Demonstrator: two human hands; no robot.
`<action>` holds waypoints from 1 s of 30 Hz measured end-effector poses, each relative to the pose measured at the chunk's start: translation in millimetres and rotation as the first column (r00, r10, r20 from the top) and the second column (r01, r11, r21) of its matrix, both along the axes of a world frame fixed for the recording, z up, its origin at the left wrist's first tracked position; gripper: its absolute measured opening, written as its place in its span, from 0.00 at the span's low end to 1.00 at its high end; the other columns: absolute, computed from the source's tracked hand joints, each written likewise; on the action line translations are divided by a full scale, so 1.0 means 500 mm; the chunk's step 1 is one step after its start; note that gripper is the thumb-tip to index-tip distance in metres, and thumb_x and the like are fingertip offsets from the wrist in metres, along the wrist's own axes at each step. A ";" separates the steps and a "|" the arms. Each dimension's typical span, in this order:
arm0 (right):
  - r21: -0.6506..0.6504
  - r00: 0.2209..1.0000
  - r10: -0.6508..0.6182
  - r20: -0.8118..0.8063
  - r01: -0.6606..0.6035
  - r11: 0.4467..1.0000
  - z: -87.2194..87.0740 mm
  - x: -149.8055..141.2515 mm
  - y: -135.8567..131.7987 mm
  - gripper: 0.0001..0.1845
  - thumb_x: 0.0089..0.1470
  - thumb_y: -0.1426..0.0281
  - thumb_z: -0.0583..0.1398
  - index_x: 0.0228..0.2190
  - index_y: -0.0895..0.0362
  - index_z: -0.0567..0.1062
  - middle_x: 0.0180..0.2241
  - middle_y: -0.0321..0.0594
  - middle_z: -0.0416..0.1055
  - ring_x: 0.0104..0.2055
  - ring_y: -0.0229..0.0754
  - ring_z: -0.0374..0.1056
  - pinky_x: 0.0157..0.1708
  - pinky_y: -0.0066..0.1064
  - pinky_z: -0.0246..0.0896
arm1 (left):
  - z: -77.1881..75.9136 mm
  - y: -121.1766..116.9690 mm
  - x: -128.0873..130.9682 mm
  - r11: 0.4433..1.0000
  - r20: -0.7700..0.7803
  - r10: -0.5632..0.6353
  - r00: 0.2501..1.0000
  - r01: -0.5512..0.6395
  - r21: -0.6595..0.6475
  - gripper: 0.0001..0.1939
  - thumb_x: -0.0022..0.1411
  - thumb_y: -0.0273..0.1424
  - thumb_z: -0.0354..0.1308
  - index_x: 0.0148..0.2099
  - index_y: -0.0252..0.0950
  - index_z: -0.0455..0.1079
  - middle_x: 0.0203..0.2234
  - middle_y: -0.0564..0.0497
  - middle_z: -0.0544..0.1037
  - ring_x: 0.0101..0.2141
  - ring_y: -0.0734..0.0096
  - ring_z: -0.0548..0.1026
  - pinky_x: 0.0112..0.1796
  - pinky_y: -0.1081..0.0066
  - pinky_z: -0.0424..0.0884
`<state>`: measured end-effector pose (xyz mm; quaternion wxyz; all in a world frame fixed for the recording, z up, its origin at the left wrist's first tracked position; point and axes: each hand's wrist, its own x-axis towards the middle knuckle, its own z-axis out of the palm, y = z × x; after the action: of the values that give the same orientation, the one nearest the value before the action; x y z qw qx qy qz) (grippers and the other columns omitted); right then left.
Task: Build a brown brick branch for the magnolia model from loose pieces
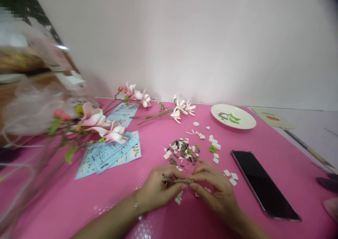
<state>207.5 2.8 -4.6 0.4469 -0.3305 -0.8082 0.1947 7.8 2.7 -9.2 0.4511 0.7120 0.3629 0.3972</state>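
Note:
Both my left hand and my right hand pinch a short brown branch built from small plastic bricks, one at each end, just above the pink table mat. A thin bracelet circles my left wrist. Just beyond my fingers lies a loose heap of small brown, white and green bricks. Several white pieces lie to the right of my right hand, and a few more lie under my hands.
A black smartphone lies right of my hands. Behind are a white plate with green pieces, blue instruction sheets, and pink brick-built magnolia branches. A blurred, translucent object fills the left edge. A wall stands behind the mat.

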 end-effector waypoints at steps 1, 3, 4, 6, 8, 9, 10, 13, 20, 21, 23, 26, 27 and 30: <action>0.001 1.000 -0.001 0.011 0.001 1.000 0.001 0.000 0.000 0.05 0.54 0.74 0.61 0.34 0.54 0.76 0.29 0.38 0.71 0.33 0.41 0.69 0.41 0.38 0.64 | 0.000 0.001 0.001 1.000 0.005 0.004 1.000 -0.004 -0.008 0.07 0.57 0.29 0.59 0.38 0.33 0.77 0.26 0.48 0.76 0.25 0.70 0.71 0.27 0.73 0.65; 0.004 0.999 -0.006 0.037 0.006 1.000 0.002 0.000 0.000 0.07 0.55 0.74 0.59 0.35 0.53 0.77 0.29 0.39 0.71 0.33 0.42 0.69 0.40 0.38 0.64 | 0.002 0.002 0.003 0.999 0.045 0.023 0.999 -0.022 -0.031 0.08 0.57 0.28 0.59 0.38 0.33 0.77 0.25 0.48 0.77 0.25 0.71 0.71 0.26 0.74 0.65; 0.003 0.999 -0.016 0.046 0.016 1.000 0.001 0.000 0.000 0.08 0.55 0.74 0.59 0.36 0.53 0.77 0.30 0.39 0.72 0.33 0.42 0.69 0.39 0.37 0.65 | 0.005 0.003 0.004 0.998 0.082 0.046 0.996 -0.042 -0.046 0.07 0.57 0.28 0.59 0.37 0.33 0.77 0.25 0.48 0.77 0.24 0.71 0.70 0.26 0.74 0.64; -0.003 0.997 -0.050 0.051 0.050 0.999 -0.002 0.002 0.001 0.08 0.55 0.75 0.58 0.36 0.54 0.76 0.30 0.40 0.73 0.35 0.43 0.70 0.39 0.37 0.65 | 0.011 0.007 0.005 0.989 0.178 0.123 0.976 -0.106 -0.103 0.05 0.56 0.28 0.60 0.34 0.33 0.77 0.24 0.49 0.77 0.23 0.72 0.71 0.25 0.75 0.65; -0.013 0.996 -0.077 0.055 0.078 0.997 -0.007 0.003 0.004 0.08 0.55 0.75 0.58 0.35 0.53 0.76 0.31 0.40 0.73 0.36 0.43 0.70 0.42 0.38 0.64 | 0.014 0.015 0.002 0.961 0.289 0.243 0.926 -0.190 -0.202 0.04 0.54 0.29 0.63 0.31 0.33 0.76 0.23 0.50 0.77 0.24 0.72 0.72 0.25 0.75 0.66; -0.015 0.995 -0.083 0.053 0.084 0.996 -0.009 0.004 0.006 0.08 0.55 0.75 0.58 0.36 0.53 0.75 0.30 0.39 0.73 0.35 0.43 0.70 0.43 0.38 0.64 | 0.013 0.020 -0.001 0.940 0.331 0.307 0.893 -0.229 -0.253 0.05 0.53 0.30 0.64 0.30 0.34 0.75 0.22 0.50 0.77 0.24 0.72 0.72 0.26 0.76 0.66; -0.015 0.995 -0.086 0.052 0.087 0.996 -0.011 0.004 0.008 0.08 0.55 0.76 0.58 0.36 0.53 0.75 0.30 0.38 0.73 0.35 0.42 0.70 0.44 0.38 0.64 | 0.010 0.026 -0.004 0.913 0.370 0.377 0.849 -0.273 -0.304 0.06 0.52 0.32 0.65 0.29 0.34 0.75 0.21 0.52 0.76 0.24 0.73 0.71 0.25 0.76 0.66; 0.001 0.992 -0.110 0.065 0.110 0.994 -0.013 0.002 0.012 0.07 0.56 0.75 0.58 0.35 0.53 0.74 0.30 0.38 0.73 0.35 0.42 0.70 0.42 0.36 0.64 | -0.007 0.047 -0.016 0.865 0.406 0.482 0.776 -0.346 -0.364 0.10 0.53 0.36 0.65 0.30 0.34 0.74 0.16 0.57 0.69 0.16 0.81 0.62 0.18 0.79 0.57; 0.065 0.962 -0.019 0.273 0.001 0.998 0.008 -0.034 -0.025 0.09 0.56 0.77 0.56 0.36 0.53 0.73 0.32 0.39 0.72 0.37 0.43 0.69 0.45 0.41 0.62 | -0.019 0.078 -0.032 0.791 0.495 0.603 0.626 -0.389 -0.472 0.14 0.55 0.39 0.62 0.38 0.33 0.74 0.15 0.61 0.65 0.12 0.86 0.54 0.14 0.80 0.48; 0.050 0.952 0.010 0.306 -0.026 0.998 0.012 -0.040 -0.030 0.09 0.56 0.77 0.56 0.35 0.53 0.73 0.32 0.40 0.72 0.37 0.43 0.69 0.44 0.40 0.63 | -0.017 0.079 -0.033 0.785 0.502 0.611 0.612 -0.387 -0.484 0.14 0.55 0.39 0.62 0.37 0.33 0.73 0.15 0.61 0.64 0.12 0.86 0.54 0.15 0.80 0.48; 0.023 0.927 0.043 0.373 -0.055 0.998 0.022 -0.050 -0.028 0.08 0.57 0.74 0.56 0.34 0.53 0.74 0.33 0.42 0.72 0.37 0.44 0.69 0.41 0.38 0.65 | -0.014 0.080 -0.034 0.775 0.510 0.623 0.593 -0.380 -0.505 0.14 0.54 0.39 0.63 0.35 0.33 0.73 0.14 0.61 0.63 0.12 0.86 0.53 0.14 0.80 0.47; 0.030 0.863 -0.047 0.504 0.036 0.999 0.035 -0.061 0.012 0.08 0.57 0.71 0.56 0.32 0.54 0.76 0.36 0.45 0.72 0.38 0.46 0.69 0.38 0.37 0.65 | -0.014 0.081 -0.034 0.773 0.514 0.622 0.591 -0.362 -0.520 0.15 0.52 0.40 0.64 0.33 0.32 0.72 0.13 0.62 0.63 0.12 0.86 0.53 0.14 0.80 0.46; 0.038 0.826 -0.102 0.555 0.098 0.994 0.038 -0.064 0.033 0.09 0.58 0.71 0.56 0.31 0.54 0.77 0.35 0.44 0.72 0.38 0.46 0.69 0.38 0.37 0.65 | -0.015 0.081 -0.034 0.775 0.513 0.618 0.596 -0.356 -0.522 0.15 0.52 0.41 0.65 0.33 0.32 0.72 0.13 0.62 0.63 0.12 0.86 0.53 0.14 0.80 0.46; 0.045 0.787 -0.158 0.597 0.163 0.986 0.042 -0.078 0.100 0.13 0.58 0.72 0.55 0.27 0.56 0.78 0.29 0.43 0.72 0.32 0.44 0.68 0.31 0.34 0.63 | -0.019 0.081 -0.032 0.786 0.508 0.600 0.618 -0.335 -0.520 0.17 0.49 0.41 0.66 0.34 0.32 0.73 0.11 0.63 0.60 0.12 0.85 0.53 0.14 0.80 0.47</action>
<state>168.5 52.9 16.6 0.1827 -0.4443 -0.8759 0.0454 -8.1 43.1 -18.5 0.5526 0.3054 0.4277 0.6468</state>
